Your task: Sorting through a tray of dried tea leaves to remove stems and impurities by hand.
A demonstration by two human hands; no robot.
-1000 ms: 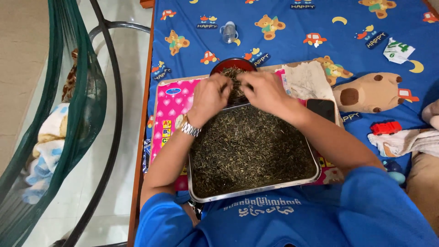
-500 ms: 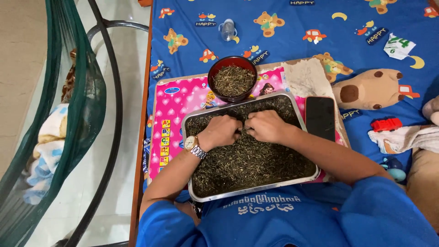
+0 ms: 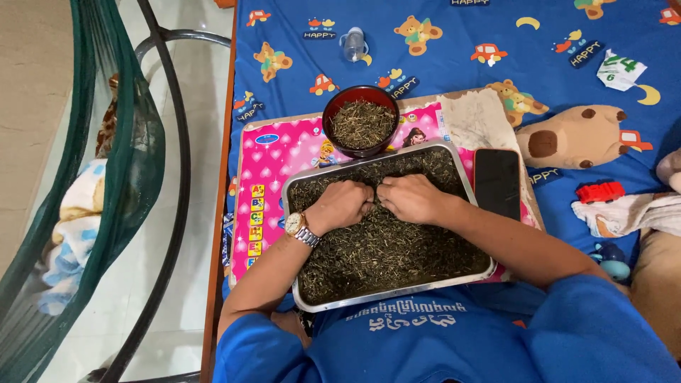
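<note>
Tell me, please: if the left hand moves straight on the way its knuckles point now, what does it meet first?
The left hand points right, toward the right hand. Their fingertips seem almost touching above the dried herbs, so it would probably meet the right hand first.

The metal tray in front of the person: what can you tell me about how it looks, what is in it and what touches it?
The metal tray is a shallow, shiny silver rectangle with rounded corners and a raised rim. It lies flat on a pink play mat, slightly turned, just below a dark red bowl. A layer of dried, dark green-brown plant bits fills it. The left hand and right hand rest curled on the heap near its middle, knuckles close together. A black phone lies beside its right edge.
</note>
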